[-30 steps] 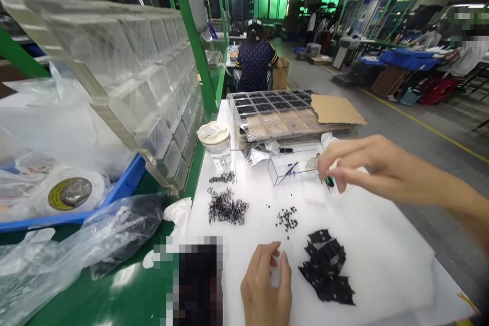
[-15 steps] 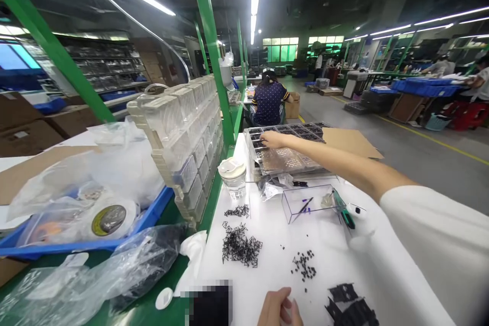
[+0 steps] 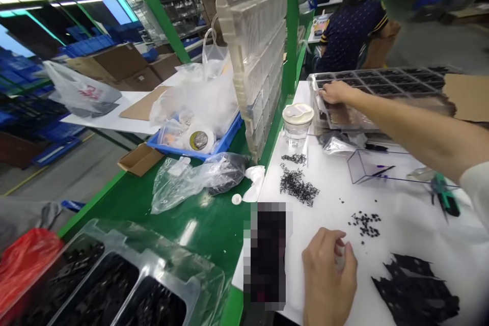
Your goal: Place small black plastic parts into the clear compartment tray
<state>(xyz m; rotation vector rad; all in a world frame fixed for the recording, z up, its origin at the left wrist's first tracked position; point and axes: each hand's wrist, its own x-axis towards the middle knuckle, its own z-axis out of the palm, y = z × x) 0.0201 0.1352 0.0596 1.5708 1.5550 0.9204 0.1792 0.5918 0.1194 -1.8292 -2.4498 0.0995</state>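
Observation:
My left hand [image 3: 330, 270] is held over the white work surface [image 3: 328, 198], fingers curled, with a gap between thumb and forefinger; I see nothing in it. To its right lie small black pieces [image 3: 367, 224] and a heap of flat black parts [image 3: 416, 285]. Beyond it are piles of thin black angular parts [image 3: 298, 188]. My right hand [image 3: 336, 92] reaches to the near left corner of a clear compartment tray [image 3: 397, 86] with black parts in it. Its fingers are bent together, and whatever they pinch is too small to make out.
A lidded clear cup [image 3: 297, 125] stands beside the tray. Farther right are a clear box [image 3: 359, 168] and a green-handled tool [image 3: 445, 198]. Stacked clear bins [image 3: 255, 61] rise at the left. Another tray [image 3: 126, 285] of black parts is at the lower left. A person [image 3: 351, 25] sits ahead.
My view has swung left and down, bringing the lower-left tray into sight. More of my left hand shows now. My right hand stays at the tray's left end.

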